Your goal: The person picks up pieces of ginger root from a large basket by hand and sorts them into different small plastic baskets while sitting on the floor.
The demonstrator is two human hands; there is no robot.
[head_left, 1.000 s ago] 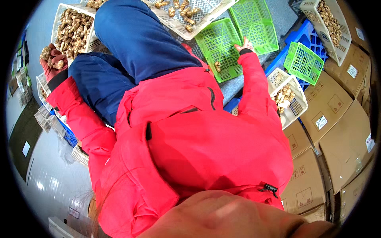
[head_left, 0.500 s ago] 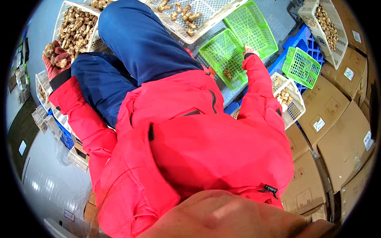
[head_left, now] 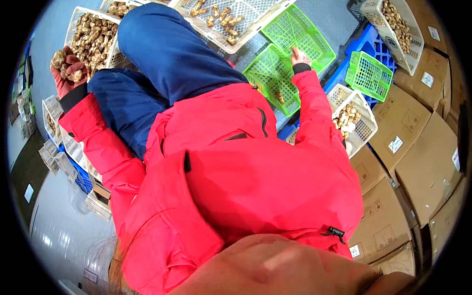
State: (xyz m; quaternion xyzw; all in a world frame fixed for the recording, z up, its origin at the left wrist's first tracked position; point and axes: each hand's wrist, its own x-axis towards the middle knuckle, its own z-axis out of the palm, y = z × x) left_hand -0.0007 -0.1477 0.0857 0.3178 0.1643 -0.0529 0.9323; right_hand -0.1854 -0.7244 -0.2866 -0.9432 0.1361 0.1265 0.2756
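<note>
In a reddish glove, my left hand [head_left: 65, 82] is closed around a few brown mushrooms [head_left: 59, 60]. It is beside a white plastic crate [head_left: 73, 30] heaped with more mushrooms [head_left: 92, 42]. My right hand [head_left: 300, 58] is over the farther of two bright green plastic baskets, with a finger stretched out and nothing visible in it; part of that hand is hard to make out. The farther green basket [head_left: 314, 43] stands against the nearer green basket [head_left: 263, 66]. One small mushroom [head_left: 280, 97] lies in the nearer basket.
Ahead is a wide white crate [head_left: 255, 24] with several scattered mushrooms. To the right are a smaller white basket [head_left: 366, 132] of mushroom pieces, another green basket [head_left: 369, 76] by a blue pallet [head_left: 377, 51], a tall white crate [head_left: 415, 46], and stacked cardboard boxes [head_left: 400, 132].
My right hand has left the shared edge of the two green baskets and moved a little up and left, over the farther one. My left hand still holds the mushrooms.
</note>
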